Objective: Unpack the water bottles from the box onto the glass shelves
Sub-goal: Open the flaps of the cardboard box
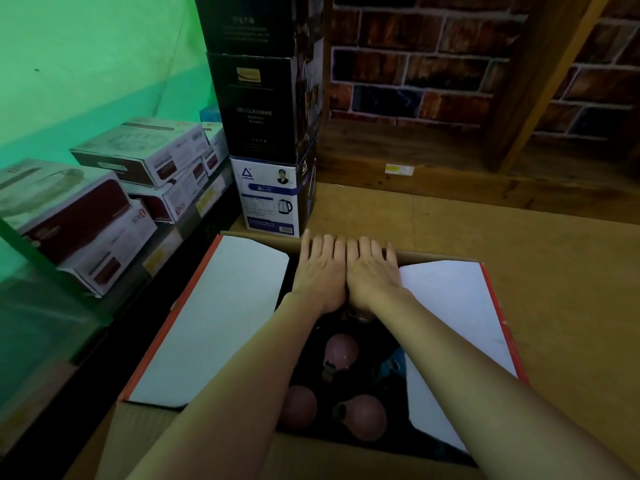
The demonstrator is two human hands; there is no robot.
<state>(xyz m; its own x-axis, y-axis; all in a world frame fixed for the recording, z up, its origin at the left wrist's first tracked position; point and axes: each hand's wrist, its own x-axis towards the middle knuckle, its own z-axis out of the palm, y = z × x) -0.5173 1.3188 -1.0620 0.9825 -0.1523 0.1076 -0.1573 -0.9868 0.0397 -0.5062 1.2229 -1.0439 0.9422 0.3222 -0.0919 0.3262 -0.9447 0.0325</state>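
At the left edge of the scene, stacked appliance cartons [114,202] rest on a glass shelf [41,320], which carries no bottle yet. The box [214,320] stands open on the floor, white flaps folded out to either side, with pink water bottles [341,351] upright inside toward its near edge. The left hand [320,271] and right hand [370,271] lie side by side, fingers straight, pressing the far flap and gripping nothing; judged the opening step, the next move requires reaching in and closing a grip round one bottle.

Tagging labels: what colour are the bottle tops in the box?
Dusky pink bottle tops, dim inside the box; head view.
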